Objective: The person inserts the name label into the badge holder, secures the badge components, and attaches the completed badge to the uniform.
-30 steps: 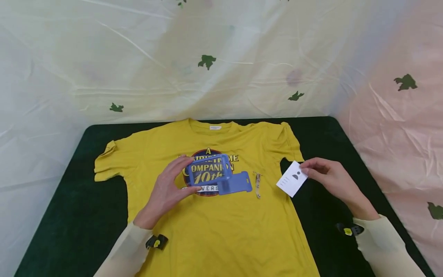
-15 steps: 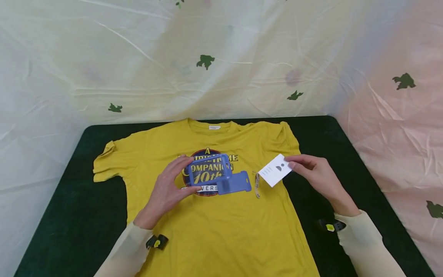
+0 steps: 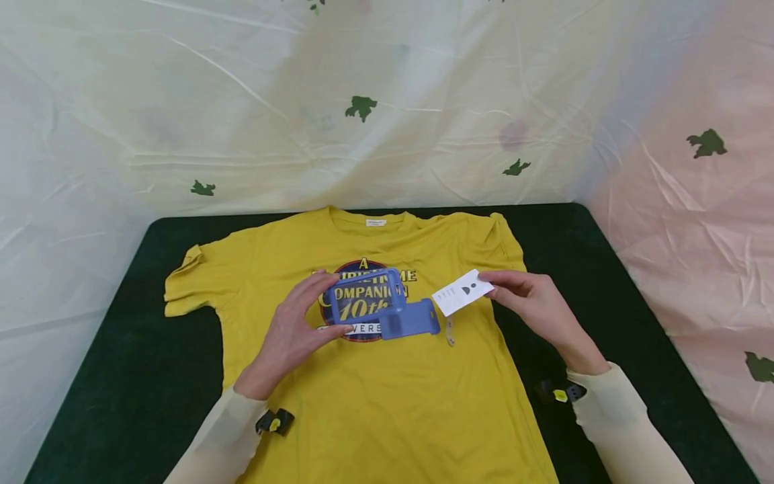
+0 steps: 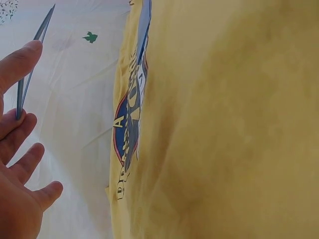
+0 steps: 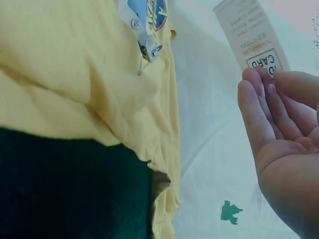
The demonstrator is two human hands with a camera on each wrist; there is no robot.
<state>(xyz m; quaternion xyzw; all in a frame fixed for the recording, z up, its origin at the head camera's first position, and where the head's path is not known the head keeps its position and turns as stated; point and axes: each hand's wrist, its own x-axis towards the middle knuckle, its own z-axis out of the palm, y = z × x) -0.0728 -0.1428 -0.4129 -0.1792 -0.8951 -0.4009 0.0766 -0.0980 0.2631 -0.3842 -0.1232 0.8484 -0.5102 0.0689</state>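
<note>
My left hand (image 3: 296,326) holds a blue frame (image 3: 365,296) of a badge holder by its long edges, thumb below and fingers above. Through the frame the shirt's print shows. A blue back piece (image 3: 411,319) of the holder lies on the shirt, partly overlapped by the frame in the head view. With thumb and fingertips my right hand (image 3: 538,309) pinches one end of a white ID card (image 3: 456,294). The card hangs tilted near the back piece; its other side, printed "ID CARD", faces the right wrist view. A small clip strap (image 3: 450,333) lies just below it.
A yellow T-shirt (image 3: 375,417) with a round printed logo is spread over a dark green table (image 3: 151,363). Pale curtains (image 3: 423,101) with green leaf shapes stand behind and at both sides.
My right hand has moved left with the card, from the shirt's right edge to over the clip strap near the back piece. My left hand and the frame have stayed in place.
</note>
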